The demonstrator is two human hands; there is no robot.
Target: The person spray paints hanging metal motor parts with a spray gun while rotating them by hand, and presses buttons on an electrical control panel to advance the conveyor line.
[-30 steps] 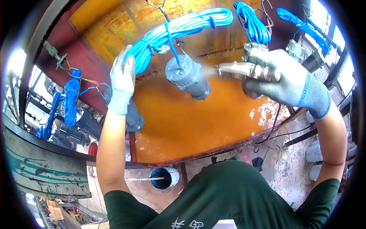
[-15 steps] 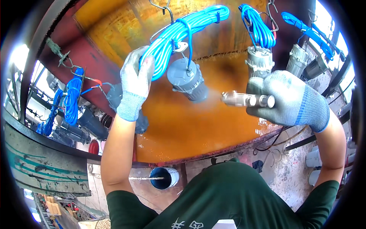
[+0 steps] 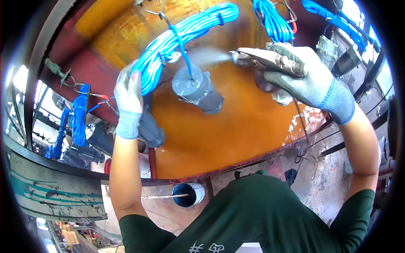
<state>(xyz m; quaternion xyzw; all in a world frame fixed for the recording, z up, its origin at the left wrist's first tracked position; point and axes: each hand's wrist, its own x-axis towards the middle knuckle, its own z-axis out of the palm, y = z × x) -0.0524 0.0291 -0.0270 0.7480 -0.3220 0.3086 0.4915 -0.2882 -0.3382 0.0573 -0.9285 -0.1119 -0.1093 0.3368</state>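
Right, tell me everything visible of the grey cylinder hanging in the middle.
The grey cylinder has a broad, flat round top, small projections around its collar and a narrower lower body; it looks like painted metal. It hangs tilted, its top toward the upper left, over a wet-looking orange surface. A blue cable meets its top, beneath a blue coil. Mist from the spray gun passes near its top; whether any lands is unclear. The left hand and right hand are apart from it.

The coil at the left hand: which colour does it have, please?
The coil is bright blue, seen best in the head view.
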